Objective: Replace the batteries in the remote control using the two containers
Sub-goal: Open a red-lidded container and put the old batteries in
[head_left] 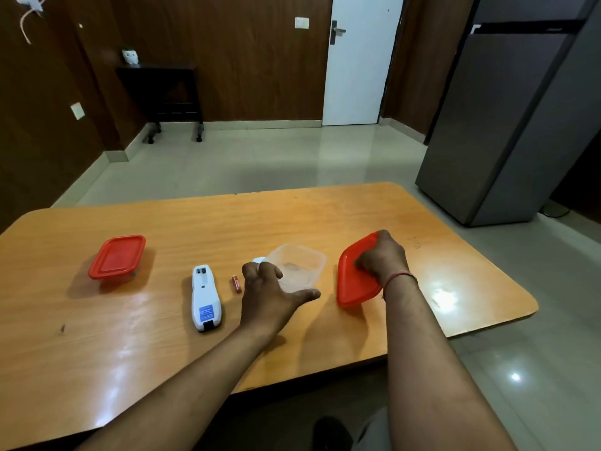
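Note:
A white remote control (205,297) lies face down on the wooden table (162,353), its battery bay open at the far end. A small red battery (236,283) lies just to its right. My left hand (271,292) grips the near-left corner of an open clear container (299,266), thumb spread toward me. A small white piece (259,259) peeks out behind my fingers. My right hand (383,255) holds a red lid (354,281), tilted with its near edge on the table. A second container with its red lid on (117,257) stands at the left.
A grey fridge (507,118) stands to the right beyond the table. A white door (361,60) and a dark side table (162,89) are at the far wall. The table's right edge lies close to the red lid.

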